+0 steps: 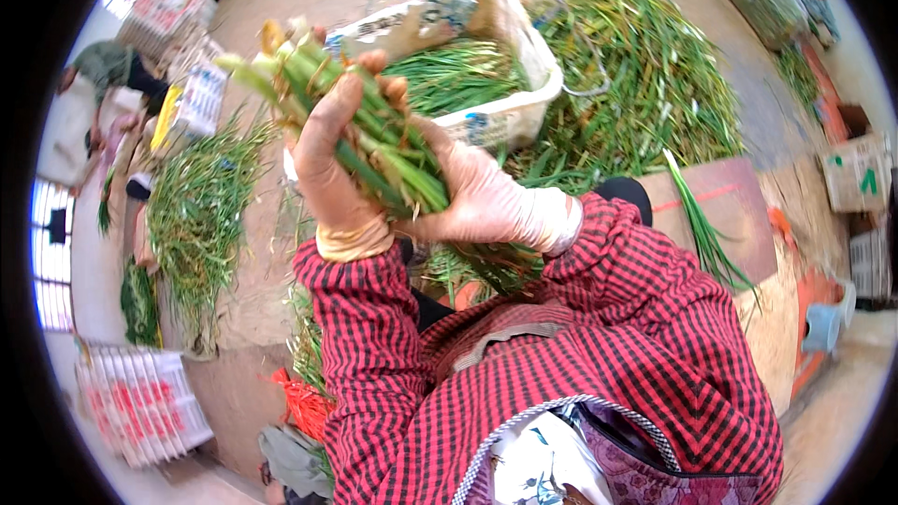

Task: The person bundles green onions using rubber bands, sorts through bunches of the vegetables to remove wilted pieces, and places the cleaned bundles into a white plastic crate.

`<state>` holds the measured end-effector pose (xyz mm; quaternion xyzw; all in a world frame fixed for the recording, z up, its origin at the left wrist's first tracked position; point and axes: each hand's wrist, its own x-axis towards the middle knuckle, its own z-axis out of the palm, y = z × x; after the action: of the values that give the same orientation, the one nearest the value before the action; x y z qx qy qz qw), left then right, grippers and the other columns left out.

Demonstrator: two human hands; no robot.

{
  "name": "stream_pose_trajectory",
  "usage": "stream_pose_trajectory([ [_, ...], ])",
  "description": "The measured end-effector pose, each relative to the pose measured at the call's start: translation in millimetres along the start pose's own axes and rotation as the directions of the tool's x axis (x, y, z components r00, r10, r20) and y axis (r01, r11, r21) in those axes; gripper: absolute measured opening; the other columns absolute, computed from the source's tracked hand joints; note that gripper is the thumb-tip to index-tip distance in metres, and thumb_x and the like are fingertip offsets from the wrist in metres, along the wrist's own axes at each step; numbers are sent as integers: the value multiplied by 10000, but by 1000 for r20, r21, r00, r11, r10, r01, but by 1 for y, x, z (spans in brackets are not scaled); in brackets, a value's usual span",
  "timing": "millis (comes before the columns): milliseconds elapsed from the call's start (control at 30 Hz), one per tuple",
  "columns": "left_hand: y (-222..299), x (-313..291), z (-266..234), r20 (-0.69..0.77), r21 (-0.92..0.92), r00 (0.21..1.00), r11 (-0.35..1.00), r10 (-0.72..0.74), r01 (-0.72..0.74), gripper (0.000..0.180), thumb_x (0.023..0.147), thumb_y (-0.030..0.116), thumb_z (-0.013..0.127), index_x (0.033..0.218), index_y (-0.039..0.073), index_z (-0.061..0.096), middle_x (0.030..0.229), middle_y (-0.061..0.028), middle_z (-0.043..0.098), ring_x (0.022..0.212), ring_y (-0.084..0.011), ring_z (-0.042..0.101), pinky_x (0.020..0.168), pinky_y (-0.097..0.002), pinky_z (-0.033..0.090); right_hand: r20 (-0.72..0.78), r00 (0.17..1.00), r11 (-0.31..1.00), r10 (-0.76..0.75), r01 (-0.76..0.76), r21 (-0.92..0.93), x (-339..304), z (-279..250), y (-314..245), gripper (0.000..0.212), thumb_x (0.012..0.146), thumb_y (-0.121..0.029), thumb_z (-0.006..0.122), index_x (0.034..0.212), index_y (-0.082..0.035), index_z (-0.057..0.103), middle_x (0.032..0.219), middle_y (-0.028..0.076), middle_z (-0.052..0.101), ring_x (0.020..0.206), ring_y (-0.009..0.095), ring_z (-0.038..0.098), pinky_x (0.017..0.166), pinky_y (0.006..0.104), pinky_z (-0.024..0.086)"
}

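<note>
A: Gripping what, both hands?
B: Yep. Left hand (pixel 329 164) and right hand (pixel 472 196), both in thin gloves, fingers wrapped tight round one bundle of green stalks (pixel 374 136), pale ends up-left. Bundle's held just in front of the white box (pixel 524 84).
A: Box contents?
B: More green stalks inside. Big heap of greens (pixel 645 84) right behind and beside the box, touching it. Another loose pile (pixel 196 215) well left of the box, on the ground.
</note>
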<state>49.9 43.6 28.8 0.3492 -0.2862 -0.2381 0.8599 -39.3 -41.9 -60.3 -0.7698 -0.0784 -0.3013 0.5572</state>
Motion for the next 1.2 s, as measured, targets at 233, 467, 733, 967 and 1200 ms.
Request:
stream_pose_trajectory([
  [233,-25,-20,-47,-188,-110,981,993,-56,36,506,853,273,752,1271,65,559,1188,-69,627,1052,-187,613,927,-339,505,159,921,648,356,-121,-752,78,-5,-67,990,683,-282,761,1454,51,235,1015,279,644,919,395,666,793,424,539],
  [467,-149,-63,-95,-155,-849,795,491,-586,197,367,910,387,622,1079,63,649,1013,-95,698,908,-271,663,853,-441,541,297,590,599,751,-418,-683,0,-29,-35,1110,712,-403,763,1505,24,115,1222,307,566,1111,397,607,980,386,472],
  [733,-238,-147,-94,187,-713,365,130,-912,689,698,863,672,564,1314,141,516,1201,-78,637,1033,-240,639,901,-462,523,263,-248,-27,932,-773,-634,-29,-70,59,837,731,-257,792,1385,68,384,1107,167,663,919,206,646,806,345,538],
  [967,-253,-154,-117,403,-777,364,-103,-839,622,612,922,555,570,1386,170,461,1293,-95,592,1169,-275,582,1004,-526,446,174,-706,-292,687,-487,-823,-44,-62,199,989,762,-646,680,1482,-64,332,1473,160,385,1295,297,425,1028,497,391],
  [1200,-255,-123,-113,375,-857,447,-120,-812,500,448,936,416,624,1239,89,576,1103,-79,684,923,-214,696,777,-376,603,143,-835,-447,532,-420,-790,-1,-62,214,970,744,-825,542,1429,-146,441,1374,126,514,1191,232,529,960,451,451],
])
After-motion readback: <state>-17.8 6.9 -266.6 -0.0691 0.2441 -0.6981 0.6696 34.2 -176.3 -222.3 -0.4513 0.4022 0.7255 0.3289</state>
